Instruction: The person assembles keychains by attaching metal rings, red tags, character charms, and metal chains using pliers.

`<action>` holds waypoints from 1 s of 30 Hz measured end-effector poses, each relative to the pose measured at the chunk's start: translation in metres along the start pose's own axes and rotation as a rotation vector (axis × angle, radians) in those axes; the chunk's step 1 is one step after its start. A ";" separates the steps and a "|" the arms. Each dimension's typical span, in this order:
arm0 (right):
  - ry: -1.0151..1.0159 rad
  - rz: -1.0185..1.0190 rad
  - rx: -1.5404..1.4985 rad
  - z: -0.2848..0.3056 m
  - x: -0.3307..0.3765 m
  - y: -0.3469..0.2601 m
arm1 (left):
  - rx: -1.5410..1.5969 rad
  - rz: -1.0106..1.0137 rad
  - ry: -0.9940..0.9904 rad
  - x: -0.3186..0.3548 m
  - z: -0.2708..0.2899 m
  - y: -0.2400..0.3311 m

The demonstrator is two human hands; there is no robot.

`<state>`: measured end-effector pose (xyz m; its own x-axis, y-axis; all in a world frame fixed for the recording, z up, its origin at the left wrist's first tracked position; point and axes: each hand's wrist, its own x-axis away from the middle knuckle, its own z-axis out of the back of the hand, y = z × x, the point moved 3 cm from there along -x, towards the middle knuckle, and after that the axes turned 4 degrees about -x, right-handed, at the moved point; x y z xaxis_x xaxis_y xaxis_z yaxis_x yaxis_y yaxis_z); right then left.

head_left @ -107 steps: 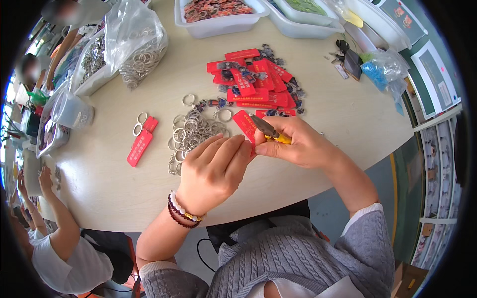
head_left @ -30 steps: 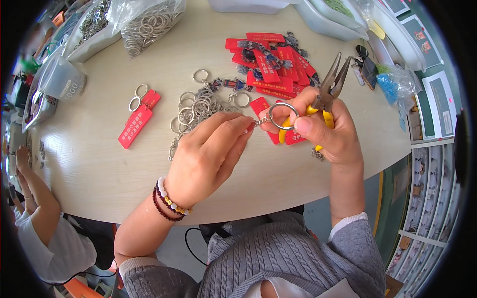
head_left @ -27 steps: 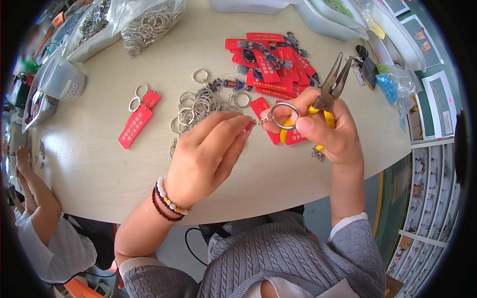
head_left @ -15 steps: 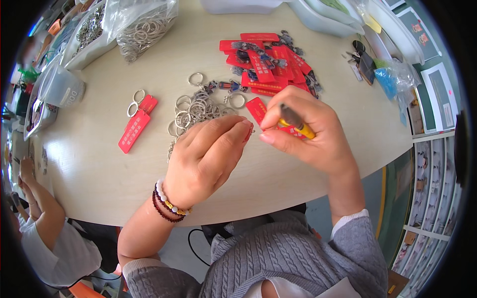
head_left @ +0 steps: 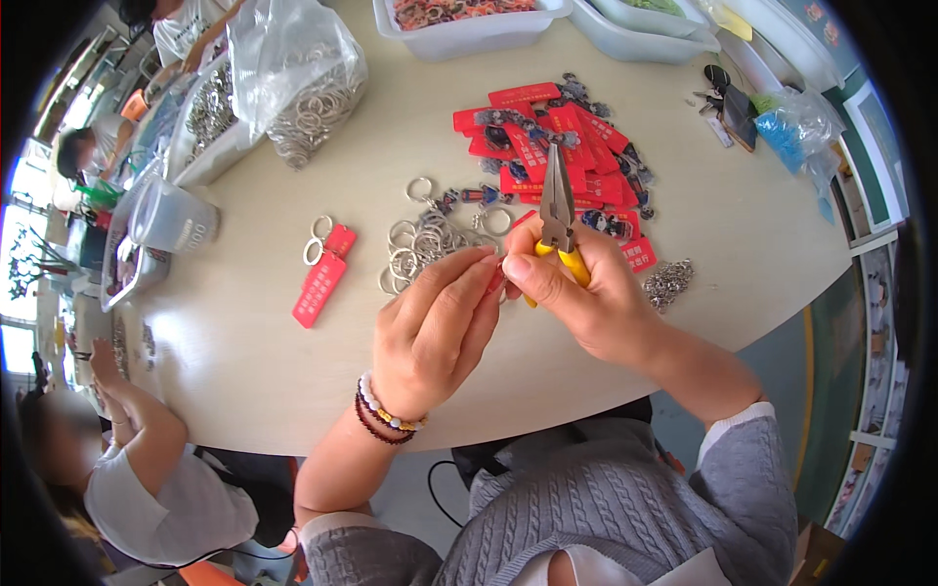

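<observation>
My left hand (head_left: pixel 430 327) is closed in a pinch on a small red tag (head_left: pixel 495 280), mostly hidden by the fingers. My right hand (head_left: pixel 601 308) grips pliers (head_left: pixel 558 200) with yellow handles, their jaws pointing away from me. Its thumb and index finger meet the tag's end; any small part between them is too tiny to make out. Just beyond the left hand lies a heap of silver key rings (head_left: pixel 420 244). Farther off is a pile of red tags (head_left: pixel 557 146) with small figure charms. Beside my right hand sits a mound of small metal links (head_left: pixel 668 283).
Two red tag keychains (head_left: pixel 319 291) lie to the left. A plastic bag of rings (head_left: pixel 313 107), a clear tub (head_left: pixel 174 217) and trays line the far left. A white bin (head_left: pixel 469 37) stands at the back, keys (head_left: pixel 728 112) at right. Another person (head_left: pixel 156 469) sits at left.
The pliers have swung from pointing toward me to pointing away. My right fingertips have closed in on the left hand's tag. The whole view has shifted.
</observation>
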<state>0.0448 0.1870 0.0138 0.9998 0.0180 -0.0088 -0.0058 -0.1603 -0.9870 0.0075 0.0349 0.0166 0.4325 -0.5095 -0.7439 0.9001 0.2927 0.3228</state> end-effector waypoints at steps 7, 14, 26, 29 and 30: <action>-0.172 -0.149 -0.239 0.010 0.006 -0.004 | -0.065 -0.030 0.132 -0.003 0.015 -0.002; -0.114 0.466 0.654 0.013 0.007 -0.012 | -0.075 -0.060 0.172 -0.001 0.022 -0.002; 0.074 0.687 1.206 0.002 0.018 -0.024 | -0.046 -0.093 0.125 0.003 0.015 -0.002; 0.080 0.699 1.244 0.001 0.018 -0.022 | -0.039 -0.104 0.156 0.003 0.016 -0.002; 0.061 0.680 1.240 0.001 0.017 -0.022 | -0.051 -0.102 0.149 0.003 0.016 -0.002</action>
<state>0.0623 0.1918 0.0357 0.7941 0.2428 -0.5572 -0.4607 0.8384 -0.2914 0.0081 0.0203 0.0236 0.3230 -0.4140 -0.8511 0.9333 0.2885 0.2139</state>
